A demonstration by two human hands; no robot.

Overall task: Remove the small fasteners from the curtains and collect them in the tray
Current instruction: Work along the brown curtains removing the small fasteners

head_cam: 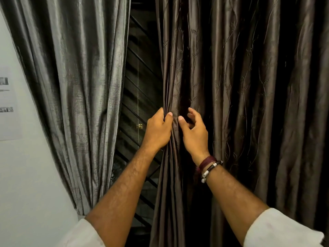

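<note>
A dark brown embroidered curtain (231, 86) hangs on the right and a shiny grey curtain (71, 77) on the left. My left hand (157, 130) is closed on the brown curtain's left edge, bunching its folds. Right beside it, my right hand (194, 132) presses its thumb on the same bunched fabric, with the fingers curled into a fold. No fastener shows between the fingers, and no tray is in view.
A dark window with slanted metal bars (140, 97) shows in the gap between the curtains. A white wall (23, 175) with a printed paper sheet (8, 104) stands at the left.
</note>
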